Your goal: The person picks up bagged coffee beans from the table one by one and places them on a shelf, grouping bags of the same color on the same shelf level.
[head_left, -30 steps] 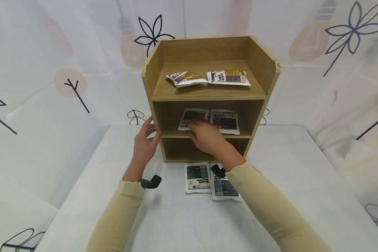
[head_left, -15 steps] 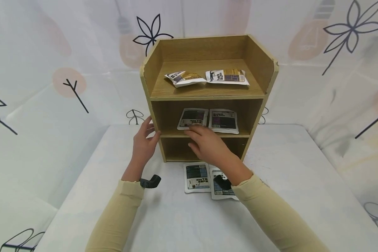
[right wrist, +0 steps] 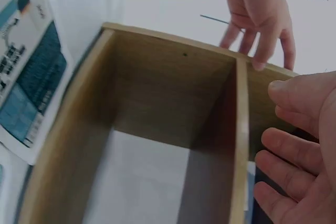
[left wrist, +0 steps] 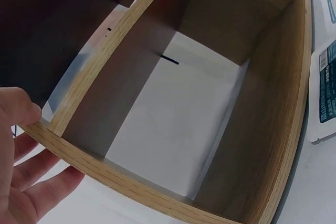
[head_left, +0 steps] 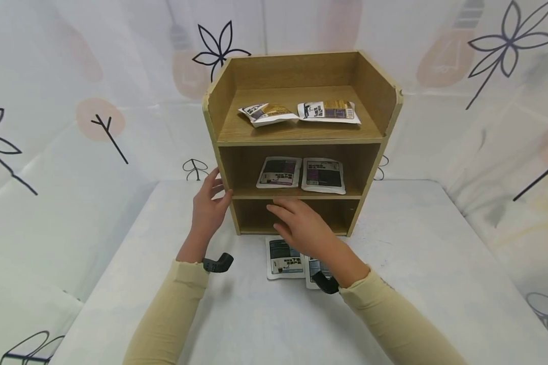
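Observation:
A small three-tier wooden shelf stands on the table. My left hand grips its left side panel, thumb at the front edge and fingers on the outer face, as the left wrist view also shows. My right hand, fingers extended and holding nothing, hovers before the bottom compartment. Two flat white-edged packets, a left packet and a right packet, lie side by side on the middle tier. Below my right hand, a blue-printed packet and a second blue packet, partly covered by the wrist, lie on the table.
On the top tier sit two gold-and-white packets, one tilted packet at left and one flatter packet at right. A white cloth with drawn flowers hangs behind the shelf. The white table extends in front.
My right hand has come off the left packet on the middle tier and drawn back, down and toward me. The left hand has stayed on the shelf's side.

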Motion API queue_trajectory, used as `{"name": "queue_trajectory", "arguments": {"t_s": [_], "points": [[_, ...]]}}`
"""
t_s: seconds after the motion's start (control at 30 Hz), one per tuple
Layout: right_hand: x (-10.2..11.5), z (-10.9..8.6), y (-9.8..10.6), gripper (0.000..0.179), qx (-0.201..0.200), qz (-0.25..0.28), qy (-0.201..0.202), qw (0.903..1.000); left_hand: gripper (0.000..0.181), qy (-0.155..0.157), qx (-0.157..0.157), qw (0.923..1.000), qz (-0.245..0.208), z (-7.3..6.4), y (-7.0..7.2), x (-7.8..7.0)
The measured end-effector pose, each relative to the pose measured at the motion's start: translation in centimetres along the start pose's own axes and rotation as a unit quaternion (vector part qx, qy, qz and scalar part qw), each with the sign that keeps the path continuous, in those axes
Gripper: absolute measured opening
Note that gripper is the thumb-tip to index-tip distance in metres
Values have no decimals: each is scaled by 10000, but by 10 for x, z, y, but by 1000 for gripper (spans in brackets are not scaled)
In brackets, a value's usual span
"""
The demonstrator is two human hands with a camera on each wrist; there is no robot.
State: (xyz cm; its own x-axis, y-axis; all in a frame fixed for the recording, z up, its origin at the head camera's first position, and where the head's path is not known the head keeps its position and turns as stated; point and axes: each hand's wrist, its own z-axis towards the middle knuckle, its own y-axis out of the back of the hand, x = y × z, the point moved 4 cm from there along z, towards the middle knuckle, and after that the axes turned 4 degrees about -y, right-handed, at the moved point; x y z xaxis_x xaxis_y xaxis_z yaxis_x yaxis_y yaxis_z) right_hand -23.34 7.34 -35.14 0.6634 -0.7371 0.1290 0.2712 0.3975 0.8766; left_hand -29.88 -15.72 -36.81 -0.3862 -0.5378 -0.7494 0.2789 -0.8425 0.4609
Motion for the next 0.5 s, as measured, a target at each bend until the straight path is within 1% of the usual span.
{"name": "queue_trajectory", "arguments": {"t_s": [0.13,0.27,0.4,0.5], "points": [[1,-7,-8,46,105,60,-68,9999,64,10,-2,10000,-36,0,0,0],[1,-12,-15,45,142,89,-87,9998,65,-81,-56,9999,-58,0,0,-1],[0,-18,-25,46,419,117,-290,9986,67,-165,-100,9998,3,0,1,-2],[-1,-22,-32,48,605,202,-406,9971,68,-150,-104,9998,45,0,0,-2]]}}
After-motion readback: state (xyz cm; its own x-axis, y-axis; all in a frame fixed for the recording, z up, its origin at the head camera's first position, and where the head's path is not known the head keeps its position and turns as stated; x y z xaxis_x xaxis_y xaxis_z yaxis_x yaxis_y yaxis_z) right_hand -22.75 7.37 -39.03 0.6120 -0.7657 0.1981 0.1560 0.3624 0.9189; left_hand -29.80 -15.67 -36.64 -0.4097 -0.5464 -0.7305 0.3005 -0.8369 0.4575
